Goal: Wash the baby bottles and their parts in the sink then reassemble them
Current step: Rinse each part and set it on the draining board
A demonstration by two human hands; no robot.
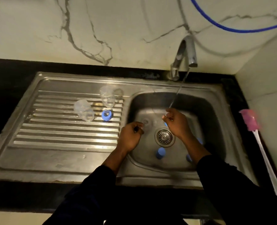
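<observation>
Head view: a stainless-steel sink with a ribbed steel draining board on its left is set into a black table, below a white wall with grey marble veins. A chrome tap sends a thin stream of water into the basin, and the stream ends just at the fingertips of the right hand. This hand is over the basin with its fingers curled in and the thumb against the forefinger. The grip is closed, but whether anything is in it I cannot tell. The left hand is at the basin's left edge with its fingers curled. Its grip pinches a small clear round part that shows just past the fingertips. Both arms wear dark sleeves.

In the basin, a blue plastic cap lies in front of the round metal drain strainer. Two more blue pieces are partly hidden by the right forearm.

On the draining board, well apart from the hands, are a clear plastic baby bottle and a second clear bottle, near each other. A blue screw ring lies just in front of the second one.

A pink-headed bottle brush with a white handle lies on the table to the right of the sink. A blue hose curves across the wall above the tap.
</observation>
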